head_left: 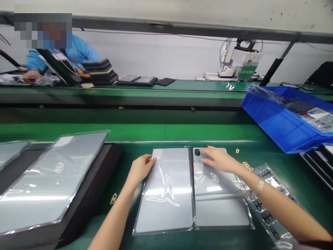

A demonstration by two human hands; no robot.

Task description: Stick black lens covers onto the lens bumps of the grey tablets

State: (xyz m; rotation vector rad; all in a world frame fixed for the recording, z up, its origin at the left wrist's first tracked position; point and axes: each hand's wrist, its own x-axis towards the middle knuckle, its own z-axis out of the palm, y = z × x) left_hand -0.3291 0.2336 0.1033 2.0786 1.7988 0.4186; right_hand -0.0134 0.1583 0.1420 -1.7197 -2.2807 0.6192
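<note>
Two grey tablet back panels in clear film lie side by side on the green bench. My left hand [140, 169] is at the upper left edge of the left panel [166, 205], its thumb and fingers closed on that film-wrapped edge. Over the top of the right panel [221, 211], my right hand [221, 159] has its fingers apart, the tips beside the black camera lens piece [197, 152]. Film on this panel looks folded across its middle. Right of it, partly behind my forearm, is a clear sheet of round black lens parts [266, 211].
At left, a wrapped panel [52, 173] rests on black foam [99, 180]. Small tan tabs [113, 198] lie on the bench [119, 229]. A blue bin [275, 121] stands at right. Across the belt [156, 132], a person in blue [83, 48] works near stacked black trays [100, 72].
</note>
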